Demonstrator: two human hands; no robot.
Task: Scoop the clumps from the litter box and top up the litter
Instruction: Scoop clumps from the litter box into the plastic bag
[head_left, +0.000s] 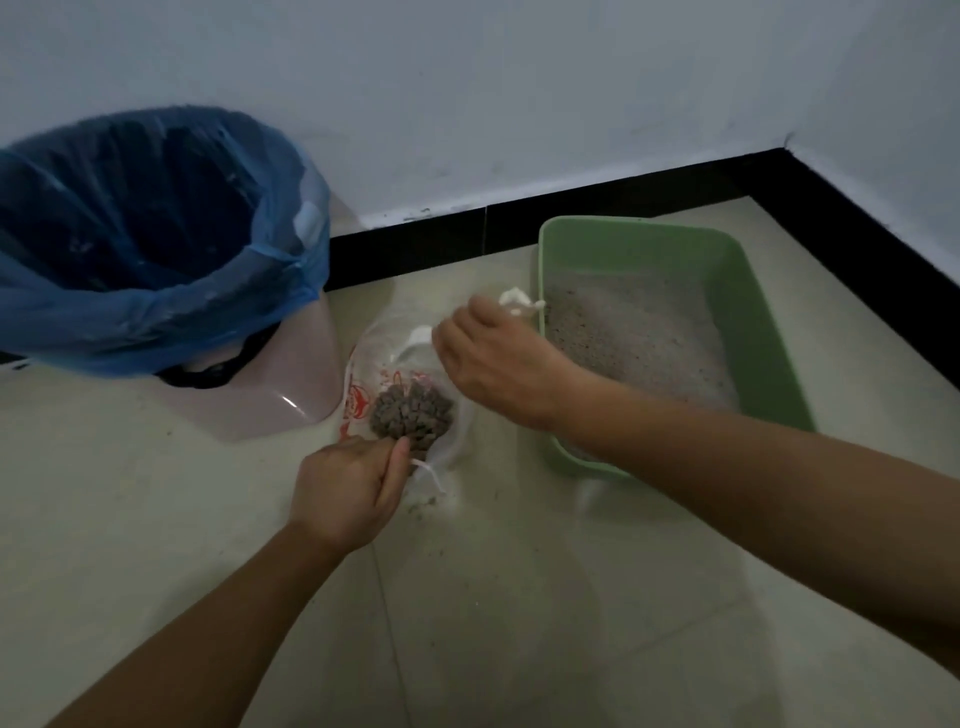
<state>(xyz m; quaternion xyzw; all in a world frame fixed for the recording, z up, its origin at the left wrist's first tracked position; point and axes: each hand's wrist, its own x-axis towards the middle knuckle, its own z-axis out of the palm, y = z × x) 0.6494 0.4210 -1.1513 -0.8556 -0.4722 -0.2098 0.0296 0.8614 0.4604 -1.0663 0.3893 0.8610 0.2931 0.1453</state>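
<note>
A clear plastic bag (363, 364) with red print lies on the floor between the bin and the litter box, holding a heap of dark grey-brown clumps (413, 413). My left hand (345, 491) grips the bag's near edge and handle. My right hand (493, 358) holds the bag's far white handle, lifted just beside the box's left wall. The green litter box (758, 291) sits at the right with pale grey litter (639, 343) spread over its bottom. No scoop is in view.
A pink bin (291, 395) lined with a blue bag (130, 312) stands at the left against the white wall. A black skirting board (623, 202) runs along the corner. Loose grains (423, 503) lie on the tiled floor near the bag.
</note>
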